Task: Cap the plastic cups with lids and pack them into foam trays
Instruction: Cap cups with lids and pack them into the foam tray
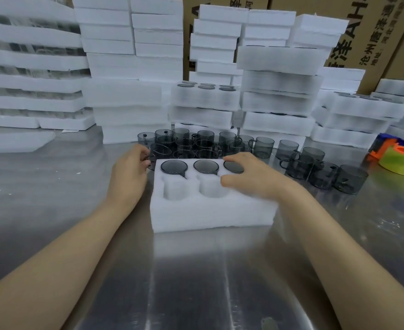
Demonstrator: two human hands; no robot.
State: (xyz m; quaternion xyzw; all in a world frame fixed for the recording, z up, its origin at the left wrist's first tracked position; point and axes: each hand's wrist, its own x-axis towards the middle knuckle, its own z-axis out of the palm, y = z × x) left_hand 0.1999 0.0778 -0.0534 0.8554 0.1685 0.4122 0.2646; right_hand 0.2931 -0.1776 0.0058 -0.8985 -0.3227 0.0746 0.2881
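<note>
**Back row packed, front row still to fill**

Nearest you, the steel surface (196,282) is bare between your forearms, and that is your best open room for moving. Just beyond it the foam tray (210,215) sits mid-surface, well in from every edge. Its near row shows two empty pockets (174,190); a third is hidden under your right grip (255,179). That grip lies spread on the tray, with its fingers resting on the lid of the rightmost of three capped cups (174,166) seated in the far row. So the tray looks about half done.

Your left grip (129,172) is at the tray's far left corner. Its fingers are curled round a loose cup (159,150) at the handle side, though blur hides the exact hold.

Behind the tray, many grey cups (262,146) stand crowded and mostly open-topped, trailing toward the right edge, so lift straight up there. No loose lids are clear to see.

A tape dispenser (401,160) sits at the right edge and a flat foam sheet (17,141) lies toward the left. Stacked foam trays (277,84) wall off the far edge, with cartons (362,32) behind.
</note>
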